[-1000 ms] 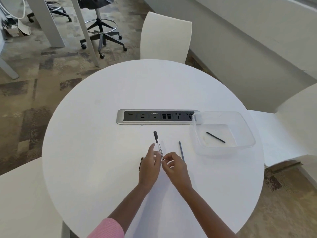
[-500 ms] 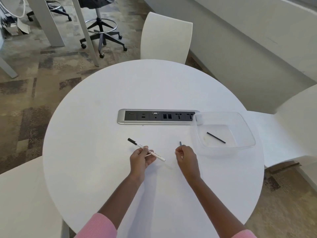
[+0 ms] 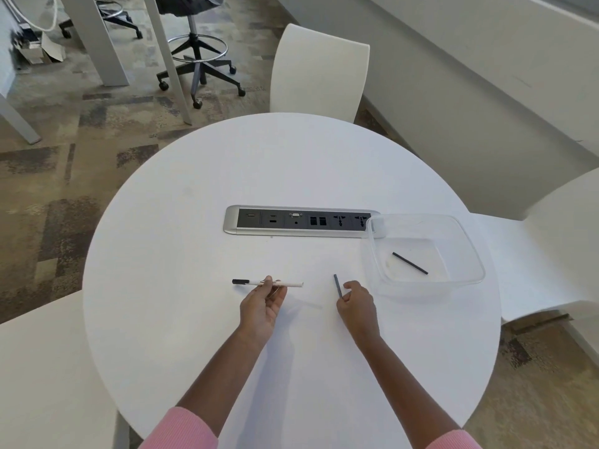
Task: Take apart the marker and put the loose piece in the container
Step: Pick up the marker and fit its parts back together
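The fingers (image 3: 270, 281) of the left hand (image 3: 262, 306) are curled up around the slim white marker barrel with a black cap (image 3: 267, 282), pinching it near its middle so that it lies level above the round white worktop (image 3: 194, 222), black cap pointing left and open white end pointing right. The palm faces upward beneath it.

The fingers (image 3: 348, 286) of the right hand (image 3: 356, 306) are closed on the lower end of a thin dark grey rod-shaped loose piece (image 3: 337, 286), which sticks up and away from the hand; whether its far tip touches the worktop is hard to judge from this angle. The two hands are apart, with bare worktop between them.

Just to the right of the right hand sits a clear rectangular plastic container (image 3: 470, 247). A second thin black stick (image 3: 410, 263) lies slanted on its floor. The rod in the right hand is outside the container, near its front left corner.

Behind the hands, a silver-framed power and data socket strip (image 3: 298, 221) is set into the worktop, its right end just under the container's back left corner. Pink sleeves (image 3: 181, 429) cover both forearms at the lower edge. White chairs (image 3: 319, 72) stand around the worktop, and a black wheeled stool (image 3: 197, 56) stands on the patterned carpet beyond.
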The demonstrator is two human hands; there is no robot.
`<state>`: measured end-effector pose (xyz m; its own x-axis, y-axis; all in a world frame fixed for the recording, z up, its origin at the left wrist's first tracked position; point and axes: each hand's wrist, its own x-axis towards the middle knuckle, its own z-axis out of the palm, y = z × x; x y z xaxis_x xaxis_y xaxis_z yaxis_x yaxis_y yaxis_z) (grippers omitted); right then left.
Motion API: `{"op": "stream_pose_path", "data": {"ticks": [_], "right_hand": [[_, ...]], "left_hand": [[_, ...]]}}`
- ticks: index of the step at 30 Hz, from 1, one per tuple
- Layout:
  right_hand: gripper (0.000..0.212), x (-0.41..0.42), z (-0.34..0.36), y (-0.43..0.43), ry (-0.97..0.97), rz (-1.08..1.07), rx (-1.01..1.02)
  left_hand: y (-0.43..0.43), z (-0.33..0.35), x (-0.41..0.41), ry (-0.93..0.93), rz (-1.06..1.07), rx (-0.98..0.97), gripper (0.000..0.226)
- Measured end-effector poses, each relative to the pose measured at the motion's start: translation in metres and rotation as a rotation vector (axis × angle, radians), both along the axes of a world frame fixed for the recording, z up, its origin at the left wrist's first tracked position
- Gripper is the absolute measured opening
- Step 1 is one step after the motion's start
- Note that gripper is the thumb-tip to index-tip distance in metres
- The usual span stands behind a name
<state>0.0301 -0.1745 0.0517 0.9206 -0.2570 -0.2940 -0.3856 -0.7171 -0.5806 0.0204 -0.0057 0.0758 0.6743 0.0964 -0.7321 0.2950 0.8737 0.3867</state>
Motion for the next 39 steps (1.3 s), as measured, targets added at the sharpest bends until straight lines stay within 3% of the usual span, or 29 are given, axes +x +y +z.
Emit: {"op": "stream_pose_path", "data": {"ticks": [6, 10, 22, 31, 35, 39], "right_hand": [[0.014, -0.003, 0.042, 0.006, 0.036, -0.250, 0.893], [0.014, -0.009, 0.066, 0.012, -0.074, -0.265, 1.135], [0.016, -0.021, 0.071, 0.024, -0.182, -0.170, 1.184], [0.018, -0.022, 0.066, 0.023, -0.275, -0.057, 0.957], [0.018, -0.022, 0.065, 0.024, -0.229, -0.020, 0.969], [0.024, -0.024, 0.063, 0.031, -0.243, 0.090, 0.790]], "left_hand": [[-0.005, 0.006, -0.001, 0.018, 0.040, -0.069, 0.015], [-0.012, 0.011, -0.004, 0.048, 0.054, -0.109, 0.013], [-0.018, 0.019, -0.011, 0.069, 0.074, -0.155, 0.013], [-0.019, 0.018, -0.013, 0.063, 0.059, -0.108, 0.013], [-0.021, 0.020, -0.014, 0.070, 0.010, -0.105, 0.013], [-0.022, 0.025, -0.013, 0.080, 0.003, -0.113, 0.014]]}}
